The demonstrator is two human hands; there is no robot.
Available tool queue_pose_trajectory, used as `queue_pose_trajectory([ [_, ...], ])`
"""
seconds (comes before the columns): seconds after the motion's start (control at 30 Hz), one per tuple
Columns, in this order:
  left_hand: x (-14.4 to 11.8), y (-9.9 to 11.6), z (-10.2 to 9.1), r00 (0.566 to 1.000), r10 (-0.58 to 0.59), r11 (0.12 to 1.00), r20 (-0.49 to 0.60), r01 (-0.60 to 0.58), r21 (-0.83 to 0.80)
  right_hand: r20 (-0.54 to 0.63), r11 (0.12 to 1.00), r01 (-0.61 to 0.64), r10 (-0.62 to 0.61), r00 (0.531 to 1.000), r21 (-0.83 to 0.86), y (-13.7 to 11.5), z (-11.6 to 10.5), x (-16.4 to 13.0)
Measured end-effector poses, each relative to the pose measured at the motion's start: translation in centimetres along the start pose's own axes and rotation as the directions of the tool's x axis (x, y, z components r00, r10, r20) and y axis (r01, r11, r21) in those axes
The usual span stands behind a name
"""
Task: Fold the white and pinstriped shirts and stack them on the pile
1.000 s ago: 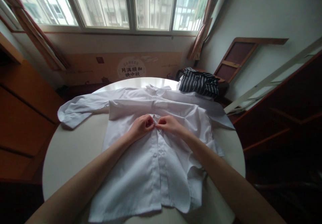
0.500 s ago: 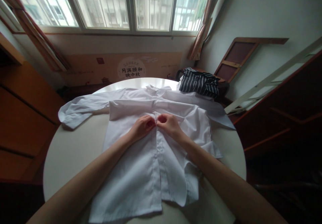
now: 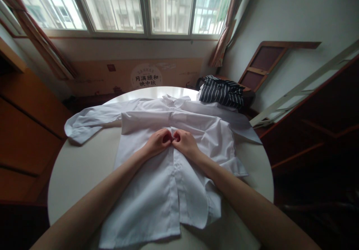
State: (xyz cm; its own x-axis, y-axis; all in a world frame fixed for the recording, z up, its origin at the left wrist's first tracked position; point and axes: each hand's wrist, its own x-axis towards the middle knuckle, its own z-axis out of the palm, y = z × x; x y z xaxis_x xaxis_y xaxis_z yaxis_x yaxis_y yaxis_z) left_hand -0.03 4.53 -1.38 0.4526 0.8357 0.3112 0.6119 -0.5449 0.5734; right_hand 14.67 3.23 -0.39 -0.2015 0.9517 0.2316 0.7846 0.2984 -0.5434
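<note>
A white shirt (image 3: pixel 146 197) lies spread over the round table, its collar toward the window and its hem toward me. One sleeve reaches out to the left. My left hand (image 3: pixel 158 141) is closed in a pinch on the front placket at the middle of the shirt. Facing it, my right hand (image 3: pixel 185 142) pinches the other side of the same placket, with the fingertips of both hands meeting. Any button between the fingertips is hidden. Below the hands, the two front edges run down and part near the hem.
The white round table (image 3: pixel 75 179) carries the shirt. A dark striped cloth (image 3: pixel 221 91) is heaped at the back right, close to a wooden chair (image 3: pixel 259 64). An orange-brown cabinet (image 3: pixel 25 130) stands left, and a printed panel (image 3: pixel 174 72) sits below the window.
Both hands stay at the placket. The fingers have curled tighter, and the right hand has shifted slightly left. The shirt lies almost as before.
</note>
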Motion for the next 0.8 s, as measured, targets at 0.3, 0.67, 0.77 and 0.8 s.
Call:
queue_pose_trajectory([
  [0.3, 0.02, 0.04, -0.11, 0.999, -0.03, 0.998, -0.012, 0.029, -0.058, -0.025, 0.997, -0.04, 0.038, 0.999, -0.064, -0.42, -0.04, -0.28],
  [0.67, -0.16, 0.21, -0.35, 0.998, -0.05, 0.998, -0.023, 0.049, -0.043, -0.026, 0.999, 0.004, -0.005, 1.0, -0.05, -0.1, 0.05, -0.22],
  [0.77, -0.21, 0.27, -0.48, 0.999, -0.048, 0.998, -0.01, 0.048, -0.048, -0.023, 0.999, 0.011, -0.012, 1.0, -0.049, -0.11, 0.03, -0.25],
  [0.8, -0.23, 0.3, -0.53, 0.999, -0.047, 0.998, -0.007, 0.046, -0.051, -0.023, 0.999, 0.011, -0.012, 1.0, -0.05, -0.12, 0.01, -0.26],
])
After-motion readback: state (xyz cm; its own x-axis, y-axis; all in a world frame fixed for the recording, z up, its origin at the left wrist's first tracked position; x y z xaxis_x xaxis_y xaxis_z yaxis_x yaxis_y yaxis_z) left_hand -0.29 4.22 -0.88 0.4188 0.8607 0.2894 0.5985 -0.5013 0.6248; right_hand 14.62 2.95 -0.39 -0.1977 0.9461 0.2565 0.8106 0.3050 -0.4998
